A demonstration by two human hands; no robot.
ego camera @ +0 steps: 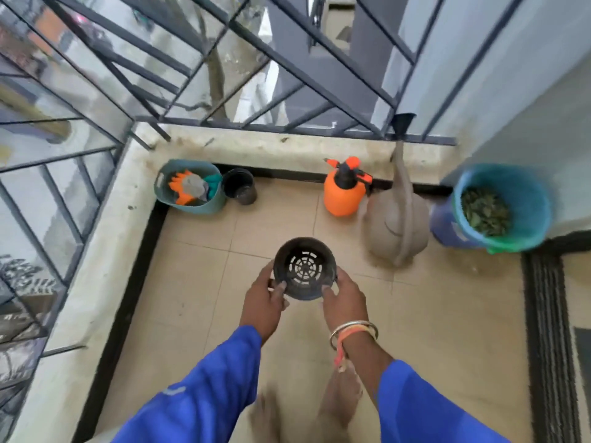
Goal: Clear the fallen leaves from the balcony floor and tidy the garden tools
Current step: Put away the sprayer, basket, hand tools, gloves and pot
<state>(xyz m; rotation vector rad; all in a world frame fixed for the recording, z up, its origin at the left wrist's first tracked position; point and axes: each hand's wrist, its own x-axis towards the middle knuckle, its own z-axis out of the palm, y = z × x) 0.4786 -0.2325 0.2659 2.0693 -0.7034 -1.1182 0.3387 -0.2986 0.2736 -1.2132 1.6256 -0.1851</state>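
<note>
So the person had a round black plastic pot (303, 266) held over the beige floor tiles (198, 282), left hand (267, 300) and right hand (343, 300) each curled round a side of it. Its slotted base looked like a spider web. Along the ledge sat a soft teal tub (204, 208) with orange and grey gloves (187, 187) inside, a second pot (240, 186) touching it, then a glossy orange sprayer (343, 190) and a dull brown watering can (396, 225) with a long spout. The leaves (484, 211), dry and crumpled, were in a blue bucket (527, 193) in the right corner. Metal bangle (353, 330) on the right wrist, blue sleeves.
</note>
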